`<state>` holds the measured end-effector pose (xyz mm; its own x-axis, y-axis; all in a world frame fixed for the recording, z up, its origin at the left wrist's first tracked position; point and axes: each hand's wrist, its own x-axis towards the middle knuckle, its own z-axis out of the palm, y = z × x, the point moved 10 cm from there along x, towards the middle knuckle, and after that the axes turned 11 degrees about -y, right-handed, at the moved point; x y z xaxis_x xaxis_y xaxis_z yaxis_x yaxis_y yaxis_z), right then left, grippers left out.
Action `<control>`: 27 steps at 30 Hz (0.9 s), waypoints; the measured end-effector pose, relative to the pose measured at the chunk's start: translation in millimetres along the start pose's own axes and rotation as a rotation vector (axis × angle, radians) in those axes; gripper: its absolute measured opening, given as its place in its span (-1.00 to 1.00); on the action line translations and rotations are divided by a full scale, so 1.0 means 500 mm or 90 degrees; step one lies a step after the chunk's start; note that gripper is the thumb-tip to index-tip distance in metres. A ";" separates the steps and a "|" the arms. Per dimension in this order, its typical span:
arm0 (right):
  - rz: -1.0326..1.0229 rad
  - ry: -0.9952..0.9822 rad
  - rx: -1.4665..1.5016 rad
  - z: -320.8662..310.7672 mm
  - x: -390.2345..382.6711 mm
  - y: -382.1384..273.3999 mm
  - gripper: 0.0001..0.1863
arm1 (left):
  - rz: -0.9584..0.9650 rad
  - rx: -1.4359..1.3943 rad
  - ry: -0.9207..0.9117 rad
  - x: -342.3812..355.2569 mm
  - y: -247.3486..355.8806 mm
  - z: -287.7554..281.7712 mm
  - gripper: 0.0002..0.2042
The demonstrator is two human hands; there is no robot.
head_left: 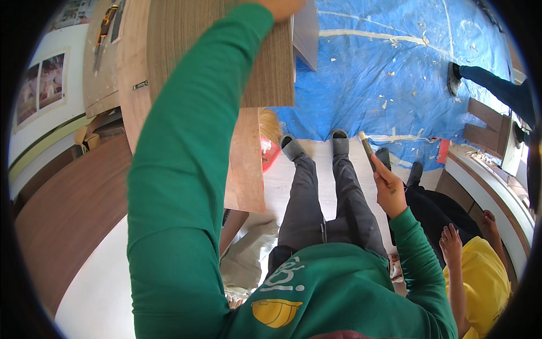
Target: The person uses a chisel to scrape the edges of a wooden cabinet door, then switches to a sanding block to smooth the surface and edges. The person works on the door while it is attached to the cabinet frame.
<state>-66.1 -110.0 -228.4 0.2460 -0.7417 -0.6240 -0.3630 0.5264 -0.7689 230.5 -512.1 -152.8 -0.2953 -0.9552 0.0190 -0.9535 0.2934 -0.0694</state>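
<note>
My left arm, in a green sleeve, reaches far forward over a brown wood-grain panel. My left hand is at the top edge of the picture, its fingers cut off, so what it touches or holds is hidden. Low on my right side, my right hand is closed around a slim brown stick-like tool with a pale tip. That tool points forward, above the floor near my feet; its exact kind is unclear.
Paler wooden boards lie under the panel. A screwdriver rests at the far left. Blue sheeting with scraps covers the far floor. At right, a person in a yellow shirt is close by; another person's leg shows farther off.
</note>
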 end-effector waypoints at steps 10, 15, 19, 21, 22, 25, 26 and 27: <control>-0.062 -0.035 0.018 0.028 -0.006 -0.023 -0.48 | 0.100 -0.092 -0.173 -0.436 0.210 -0.050 -0.24; 0.074 -0.077 0.036 0.011 -0.017 -0.038 -0.28 | 0.172 -0.297 -0.290 -0.602 0.273 -0.096 -0.33; 0.188 -0.072 0.144 -0.016 -0.032 -0.024 -0.11 | 0.128 -0.267 -0.141 -0.478 0.228 -0.130 -0.22; 0.184 -0.111 0.136 -0.010 -0.042 -0.020 -0.15 | -0.062 -0.275 -0.110 -0.413 0.131 -0.084 -0.10; 0.172 -0.117 0.109 -0.012 -0.046 -0.012 -0.15 | -0.076 -0.226 -0.131 -0.387 0.112 -0.063 -0.08; 0.160 -0.098 0.064 -0.038 -0.078 0.045 -0.18 | -0.093 -0.138 -0.169 -0.292 0.082 -0.022 -0.05; 0.173 -0.084 0.077 -0.048 -0.092 0.052 -0.19 | -0.092 -0.143 -0.166 -0.256 0.074 -0.013 -0.06; 0.185 -0.069 0.092 -0.058 -0.105 0.057 -0.20 | -0.089 -0.146 -0.162 -0.217 0.067 -0.006 -0.08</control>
<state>-115.5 -68.0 -213.3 0.2470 -0.5075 -0.8255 -0.3034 0.7685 -0.5633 230.6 -398.5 -154.4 -0.1641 -0.9573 -0.2380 -0.9808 0.1327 0.1427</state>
